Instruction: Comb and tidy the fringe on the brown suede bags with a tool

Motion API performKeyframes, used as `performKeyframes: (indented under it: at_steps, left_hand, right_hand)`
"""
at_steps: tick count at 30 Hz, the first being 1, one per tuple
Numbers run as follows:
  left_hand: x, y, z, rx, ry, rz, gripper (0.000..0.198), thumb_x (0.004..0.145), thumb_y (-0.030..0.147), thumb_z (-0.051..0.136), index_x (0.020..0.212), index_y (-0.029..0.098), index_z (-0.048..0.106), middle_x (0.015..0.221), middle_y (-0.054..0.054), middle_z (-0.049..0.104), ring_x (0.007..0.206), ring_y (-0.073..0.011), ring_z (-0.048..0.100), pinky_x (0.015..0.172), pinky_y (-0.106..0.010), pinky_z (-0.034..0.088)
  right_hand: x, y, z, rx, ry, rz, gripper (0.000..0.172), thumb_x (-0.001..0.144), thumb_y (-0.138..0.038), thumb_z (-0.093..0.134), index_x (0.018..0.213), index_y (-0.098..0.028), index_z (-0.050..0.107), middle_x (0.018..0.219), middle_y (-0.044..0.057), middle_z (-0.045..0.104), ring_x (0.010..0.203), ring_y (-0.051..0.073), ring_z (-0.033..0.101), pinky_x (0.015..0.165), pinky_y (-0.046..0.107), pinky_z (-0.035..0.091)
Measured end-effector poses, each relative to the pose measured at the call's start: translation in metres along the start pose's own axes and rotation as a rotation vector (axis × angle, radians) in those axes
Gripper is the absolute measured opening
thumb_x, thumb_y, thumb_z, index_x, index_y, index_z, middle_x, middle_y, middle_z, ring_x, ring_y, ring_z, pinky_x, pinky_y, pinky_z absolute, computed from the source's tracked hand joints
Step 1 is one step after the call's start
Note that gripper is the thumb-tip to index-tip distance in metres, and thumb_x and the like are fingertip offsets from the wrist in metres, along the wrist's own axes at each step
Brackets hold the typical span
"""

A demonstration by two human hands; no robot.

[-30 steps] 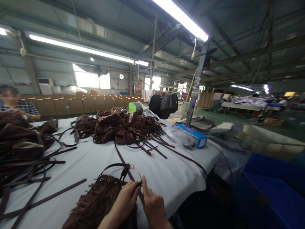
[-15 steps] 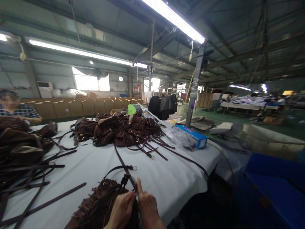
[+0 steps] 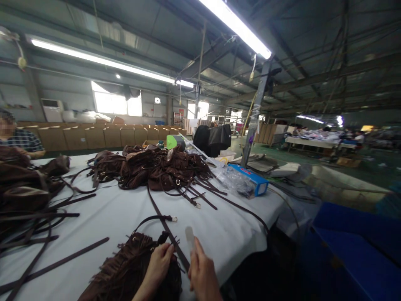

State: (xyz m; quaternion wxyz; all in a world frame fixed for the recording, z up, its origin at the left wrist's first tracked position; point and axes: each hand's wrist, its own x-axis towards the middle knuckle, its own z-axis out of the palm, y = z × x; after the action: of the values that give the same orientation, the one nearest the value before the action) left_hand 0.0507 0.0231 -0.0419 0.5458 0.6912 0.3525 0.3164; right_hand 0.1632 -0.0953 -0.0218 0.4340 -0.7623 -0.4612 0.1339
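A dark brown fringed bag lies on the pale table cover at the near edge. My left hand is closed in a pinch on the thin dark fringe at the bag's upper right side. Just to the right, my right hand is closed around a flat, pale grey, round-ended tool, blurred, whose tip points up and away from me. A dark strap passes behind my left hand, and a buckled strap curves up from the bag.
Brown bags form a heap mid-table, with another pile at left. A blue box and clear plastic sit at the table's right side. A blue bin stands at right. Another person is at far left.
My right hand has shifted slightly right, apart from my left hand, and the grey tool now shows above its fingers. My left hand still pinches at the bag. The view has turned a little right.
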Motion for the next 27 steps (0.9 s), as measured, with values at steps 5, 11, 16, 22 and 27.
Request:
performKeyframes:
  at_steps: [5,11,16,22,27]
  left_hand:
    - [-0.003,0.009,0.001,-0.112,-0.102,-0.072,0.052,0.067,0.066,0.057,0.056,0.015,0.054,0.047,0.004,0.040,0.045,-0.0097,0.036,0.045,-0.022,0.025]
    - [-0.006,0.009,-0.006,-0.168,-0.078,-0.123,0.057,0.060,0.071,0.062,0.054,0.015,0.051,0.043,0.008,0.033,0.040,-0.0058,0.027,0.042,-0.021,0.017]
    - [-0.008,0.012,0.001,-0.232,-0.055,-0.173,0.063,0.053,0.076,0.062,0.059,0.014,0.055,0.043,0.007,0.037,0.041,-0.0064,0.031,0.042,-0.020,0.020]
    - [-0.012,0.020,-0.004,-0.275,-0.106,-0.280,0.061,0.049,0.074,0.065,0.061,0.015,0.054,0.044,0.007,0.038,0.038,-0.0052,0.028,0.038,-0.019,0.017]
    - [-0.022,0.027,-0.013,-0.286,-0.157,-0.251,0.060,0.062,0.071,0.062,0.081,0.014,0.061,0.046,0.010,0.035,0.038,-0.0049,0.024,0.038,-0.018,0.016]
  right_hand:
    - [-0.007,-0.011,0.049,-0.812,-0.058,-0.153,0.069,0.075,0.010,0.041,0.138,-0.017,0.041,0.073,0.007,0.072,0.059,0.022,0.069,0.053,0.027,0.054]
    - [0.018,0.021,0.022,-0.963,-0.032,-0.029,0.068,0.072,0.013,0.044,0.136,-0.009,0.042,0.064,0.008,0.070,0.060,0.021,0.069,0.057,0.027,0.054]
    - [0.001,0.020,0.019,-0.831,0.103,-0.261,0.072,0.074,0.005,0.046,0.142,-0.012,0.031,0.067,0.005,0.069,0.054,0.017,0.067,0.051,0.021,0.050]
    - [-0.007,0.007,0.051,-0.955,0.002,-0.273,0.069,0.071,0.009,0.050,0.135,-0.015,0.045,0.063,0.004,0.067,0.050,0.019,0.066,0.045,0.023,0.050]
    - [0.007,0.033,0.028,-0.932,-0.007,-0.072,0.070,0.071,0.014,0.044,0.136,-0.013,0.043,0.061,0.005,0.068,0.055,0.021,0.068,0.052,0.026,0.051]
